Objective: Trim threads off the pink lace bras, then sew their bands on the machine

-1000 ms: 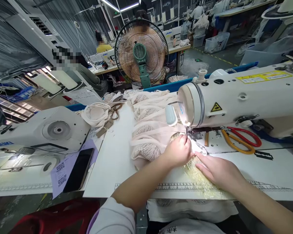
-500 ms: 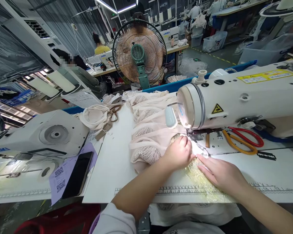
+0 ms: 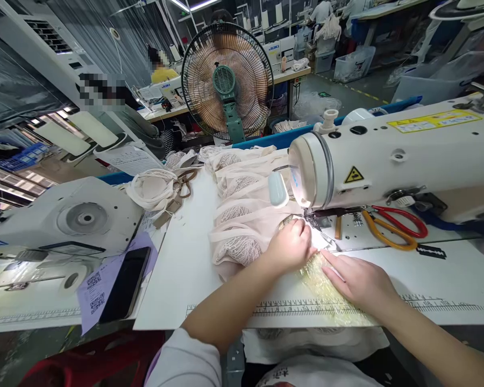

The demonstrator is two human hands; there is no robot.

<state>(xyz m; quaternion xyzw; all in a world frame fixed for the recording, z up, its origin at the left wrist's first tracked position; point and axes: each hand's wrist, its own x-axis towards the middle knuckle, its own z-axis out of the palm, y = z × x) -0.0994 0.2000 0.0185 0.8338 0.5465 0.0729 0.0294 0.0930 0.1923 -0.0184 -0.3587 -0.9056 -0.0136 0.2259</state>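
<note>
My left hand point(image 3: 292, 245) is closed at the needle area of the white sewing machine point(image 3: 383, 153), its fingers curled on pale beige fabric. That fabric seems to join the row of beige lace bra pieces point(image 3: 240, 251) lying to the left. My right hand point(image 3: 358, 279) lies just right of it, fingers stretched out and thumb apart. Its fingertips touch the small work area beside the left hand, over crinkled, yellowish clear film point(image 3: 326, 290) on the tabletop. What lies directly under the fingers is hidden.
Red-and-orange-handled scissors point(image 3: 391, 230) and a black blade point(image 3: 431, 251) lie right of the needle. At left are a phone point(image 3: 125, 282) on purple paper, a second sewing machine point(image 3: 76, 215) and a roll of beige straps point(image 3: 153, 189). A large fan point(image 3: 228, 80) stands behind.
The whole view has shifted slightly, with things appearing a little higher and further left. Both hands keep nearly the same place by the needle.
</note>
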